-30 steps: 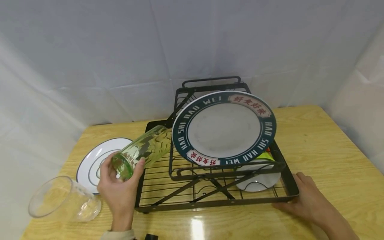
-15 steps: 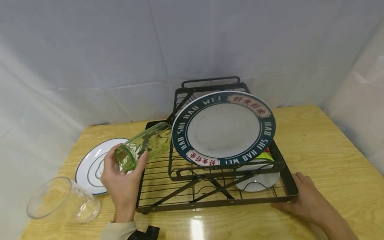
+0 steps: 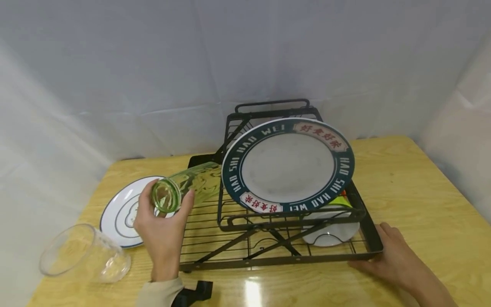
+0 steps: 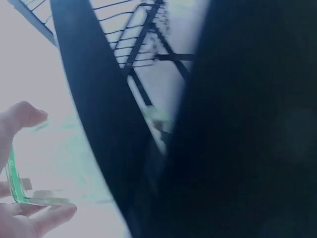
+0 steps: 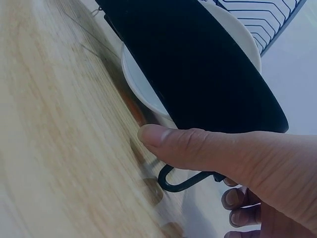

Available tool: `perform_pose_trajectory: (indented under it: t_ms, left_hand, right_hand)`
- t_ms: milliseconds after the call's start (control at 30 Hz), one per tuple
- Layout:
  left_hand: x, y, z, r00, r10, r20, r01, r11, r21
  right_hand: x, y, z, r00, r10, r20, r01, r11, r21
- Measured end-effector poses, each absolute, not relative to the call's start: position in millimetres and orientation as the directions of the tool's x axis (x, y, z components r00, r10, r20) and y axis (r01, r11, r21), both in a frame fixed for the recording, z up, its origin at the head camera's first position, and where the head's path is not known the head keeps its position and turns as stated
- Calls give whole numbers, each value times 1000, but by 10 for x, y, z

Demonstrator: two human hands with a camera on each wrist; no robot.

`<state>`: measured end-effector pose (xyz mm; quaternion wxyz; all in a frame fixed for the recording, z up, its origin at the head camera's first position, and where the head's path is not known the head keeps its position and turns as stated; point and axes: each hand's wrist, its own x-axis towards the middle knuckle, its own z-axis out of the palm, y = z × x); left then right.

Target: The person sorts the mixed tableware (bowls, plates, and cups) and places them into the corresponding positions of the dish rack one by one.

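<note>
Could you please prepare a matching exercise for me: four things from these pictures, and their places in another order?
Things:
1. Green glass
2. Clear glass
3. Large plate
4. Right hand

Places:
A. On the upper level of the rack
B. At the rack's right front corner
C. In the left hand
D. On the table, left of the rack

Pairs: 1-C, 2-D, 3-A, 4-B

Staged-looking set-up: pale sheeting [image 3: 245, 55] behind and beside a wood-grain table [image 3: 395, 187].
</note>
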<state>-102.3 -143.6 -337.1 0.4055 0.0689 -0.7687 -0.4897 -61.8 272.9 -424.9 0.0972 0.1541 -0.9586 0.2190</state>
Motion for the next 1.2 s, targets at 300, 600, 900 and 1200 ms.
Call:
perform_pose_trajectory:
  t_ms: [300, 600, 900, 1200]
  left_hand:
    - [-1079, -1239, -3311, -687, -548, 477, 285, 401, 871]
    - [-1154, -1078, -3297, -697, -549, 461, 295, 366, 882]
    - [-1211, -1016, -3317, -731, -562, 387, 180, 388, 904]
    - [-1299, -1024, -3324, -807, -535, 251, 59, 349, 935]
  right_hand:
    - [-625, 2737, -4288, -916, -248, 315, -363, 846, -391]
    - [-625, 2734, -4306, -895, -264, 359, -396, 841, -368]
    - [-622, 2722, -4262, -912, -269, 310, -375, 853, -362]
    - [-610, 2730, -4279, -918, -267, 292, -368, 848, -381]
